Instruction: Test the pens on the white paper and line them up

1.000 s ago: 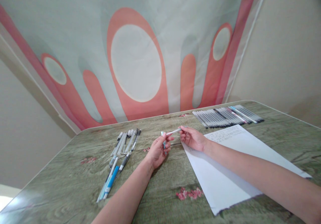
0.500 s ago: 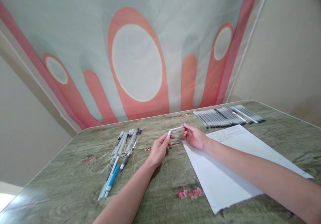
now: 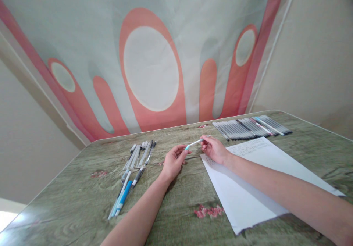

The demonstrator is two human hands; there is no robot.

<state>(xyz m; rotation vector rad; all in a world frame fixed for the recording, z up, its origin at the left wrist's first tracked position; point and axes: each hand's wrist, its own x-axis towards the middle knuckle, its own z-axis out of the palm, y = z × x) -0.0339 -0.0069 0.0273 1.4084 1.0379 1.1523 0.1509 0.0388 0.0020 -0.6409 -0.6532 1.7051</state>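
Observation:
My left hand [image 3: 174,162] pinches a small light-blue pen cap [image 3: 187,148] between thumb and fingers. A slim white pen [image 3: 195,143] is gripped by the fingertips of my right hand [image 3: 213,148], its left end at the cap. Whether the pen's tip sits inside the cap or only touches it, I cannot tell. Both hands are a little above the table, and my right forearm crosses a sheet of white paper [image 3: 259,187] with handwriting along its far edge.
Several pens lie in a neat row [image 3: 250,128] at the far right. At left is a looser group of pens and caps [image 3: 139,154], with a thick blue marker [image 3: 124,196] nearer me. The wood-patterned table [image 3: 71,191] meets a printed cloth backdrop [image 3: 154,121].
My left hand has turned the cap from nearly upright to a slant more in line with the pen. The pen tilts slightly more, its right end higher. My right hand has barely moved.

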